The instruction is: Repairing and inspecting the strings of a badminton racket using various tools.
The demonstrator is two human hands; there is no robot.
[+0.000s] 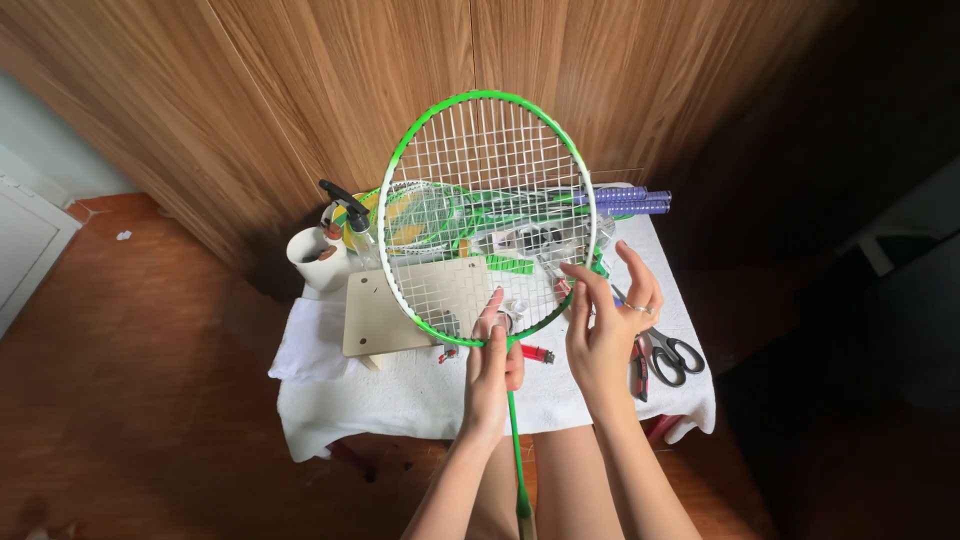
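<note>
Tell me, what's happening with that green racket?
A person holds a green-framed badminton racket with white strings upright over a small table with a white cloth. The left hand grips its throat; the right hand pinches the strings near the rim. Black-handled scissors lie beside it.

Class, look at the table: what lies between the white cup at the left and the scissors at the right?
In the head view, a beige board, then the green racket head held upright by both hands, between white cup and scissors.
</note>
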